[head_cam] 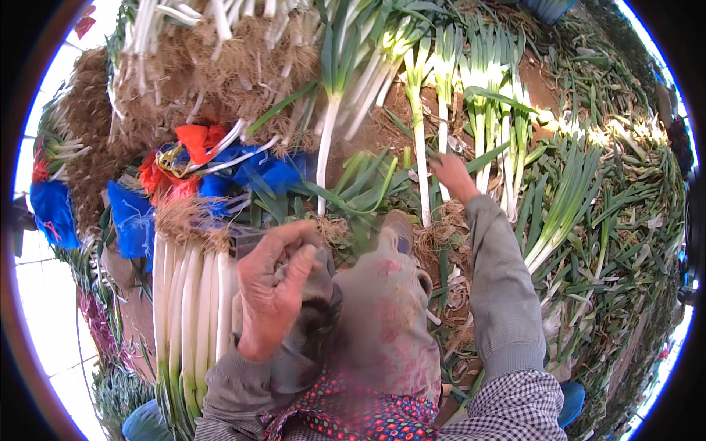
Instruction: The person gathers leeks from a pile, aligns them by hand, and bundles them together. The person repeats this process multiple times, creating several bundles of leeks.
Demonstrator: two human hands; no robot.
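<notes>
My left hand (276, 286) is raised over my left leg, fingers curled in toward the thumb, with nothing visible in them. Beside it is a row of peeled large green onions (187, 308), their white stalks side by side and roots toward the far side. My right hand (453, 175) reaches forward over a green onion (443, 127) whose stalk passes beneath it. Whether the fingers grip that stalk is unclear. Just left of the fingertips lies another green onion (419, 149), roots toward me. A further single onion (329, 138) lies farther left.
A heap of unpeeled onions with soil-brown roots (215, 71) rises at the far left. Blue plastic sheeting (270, 171) and a red plastic piece (199, 143) lie below it. Stripped leaves (618, 231) cover the ground at right. My shoe (398, 229) is ahead of my knees.
</notes>
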